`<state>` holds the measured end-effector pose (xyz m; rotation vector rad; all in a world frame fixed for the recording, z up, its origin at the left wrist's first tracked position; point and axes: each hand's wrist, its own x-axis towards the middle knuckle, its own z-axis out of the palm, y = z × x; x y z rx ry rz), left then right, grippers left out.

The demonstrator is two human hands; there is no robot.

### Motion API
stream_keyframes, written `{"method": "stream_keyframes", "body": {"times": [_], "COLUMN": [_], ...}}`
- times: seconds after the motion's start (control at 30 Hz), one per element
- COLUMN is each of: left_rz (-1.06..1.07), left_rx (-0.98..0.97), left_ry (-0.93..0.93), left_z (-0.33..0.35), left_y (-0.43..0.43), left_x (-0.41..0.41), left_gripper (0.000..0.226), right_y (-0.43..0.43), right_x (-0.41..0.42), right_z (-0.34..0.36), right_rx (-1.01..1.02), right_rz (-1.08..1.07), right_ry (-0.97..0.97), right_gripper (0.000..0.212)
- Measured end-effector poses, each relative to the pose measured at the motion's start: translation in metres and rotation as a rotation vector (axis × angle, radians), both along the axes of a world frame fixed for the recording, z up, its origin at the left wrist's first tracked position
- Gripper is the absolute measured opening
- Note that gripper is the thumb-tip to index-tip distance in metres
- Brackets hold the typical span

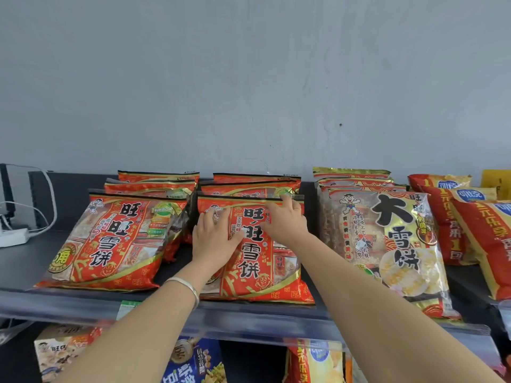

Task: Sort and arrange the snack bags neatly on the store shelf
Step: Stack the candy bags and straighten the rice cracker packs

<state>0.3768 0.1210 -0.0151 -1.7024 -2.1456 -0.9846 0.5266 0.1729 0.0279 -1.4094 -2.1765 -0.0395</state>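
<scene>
Together, hands [213, 233] [284, 219] flat, glossy crinkled bag [257, 272]

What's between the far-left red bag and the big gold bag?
A stack of red bags; the left hand and right hand rest on it, head view.
</scene>
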Motion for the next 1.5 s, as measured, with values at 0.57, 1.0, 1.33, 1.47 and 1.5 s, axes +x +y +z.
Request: {"method": "stream_keyframes", "body": {"times": [0.57, 1.0, 1.33, 1.47, 1.5], "left_rz": [-0.325, -0.281, 0.003, 0.105, 0.112], "left_rx": [0.173, 0.241, 0.215, 0.253, 0.252], "left_ry": [-0.894, -0.685, -0.53, -0.399, -0.378], "left_z": [0.004, -0.002, 0.013, 0.036, 0.043], "left_y": [0.048, 0.056, 0.066, 0.073, 0.076], "left_x": [-0.057, -0.049, -0.054, -0.055, -0.056], "left_gripper": [0.082, 0.076, 0.066, 0.062, 0.06], "right_y": [0.027, 0.06, 0.087, 0.101, 0.104], "right_x": [-0.095, -0.125, -0.094, -0.081, -0.079], "right_z": [0.032, 0.04, 0.057, 0.055, 0.054], "right_rx": [0.095, 0.074, 0.206, 0.213, 0.216], "right_rz": [0.142, 0.022, 0.129, 0.098, 0.086], "right_ry": [-0.148, -0.012, 0.015, -0.043, -0.065], "right_gripper": [0.042, 0.019, 0.029, 0.037, 0.038]}}
